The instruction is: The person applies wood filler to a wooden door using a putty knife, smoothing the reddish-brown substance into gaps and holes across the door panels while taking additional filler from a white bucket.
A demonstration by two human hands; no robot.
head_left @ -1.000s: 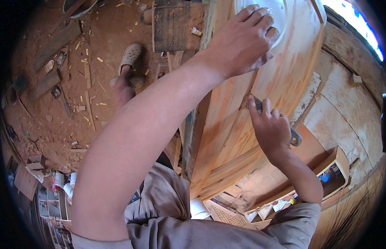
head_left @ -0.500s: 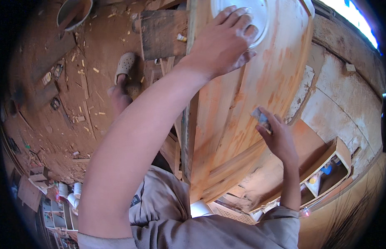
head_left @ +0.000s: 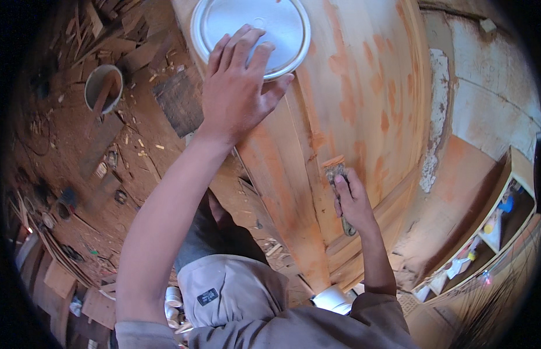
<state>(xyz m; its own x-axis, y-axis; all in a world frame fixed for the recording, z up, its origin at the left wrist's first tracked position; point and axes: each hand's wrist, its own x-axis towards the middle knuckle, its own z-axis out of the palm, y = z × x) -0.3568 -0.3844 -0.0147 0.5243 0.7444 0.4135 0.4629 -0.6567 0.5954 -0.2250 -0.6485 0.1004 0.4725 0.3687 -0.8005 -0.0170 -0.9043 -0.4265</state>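
Note:
My left hand (head_left: pixel 238 96) lies with fingers spread on a round white lid (head_left: pixel 287 35) at the far end of a wooden panel (head_left: pixel 360 75). The thumb reaches past the lid's near rim. Orange-brown filler smears run along the panel's pale boards. Nearer to me, on the right, my right hand (head_left: pixel 356 200) is closed around a putty knife (head_left: pixel 333 168). Its blade points away from me and carries orange filler along the tip. The lower end of the handle shows below my fingers. Whether the blade touches the panel, I cannot tell.
A white bucket (head_left: pixel 95 93) with a stick in it stands on the littered floor to the left, among wood scraps. A dark board (head_left: pixel 178 102) lies beside the panel. To the right is an open wooden cabinet frame (head_left: pixel 515 203) with small items inside.
The view has shifted, so lid and left hand sit further left in it. My right hand has turned the putty knife; its orange-loaded blade now shows. The left hand stays on the lid.

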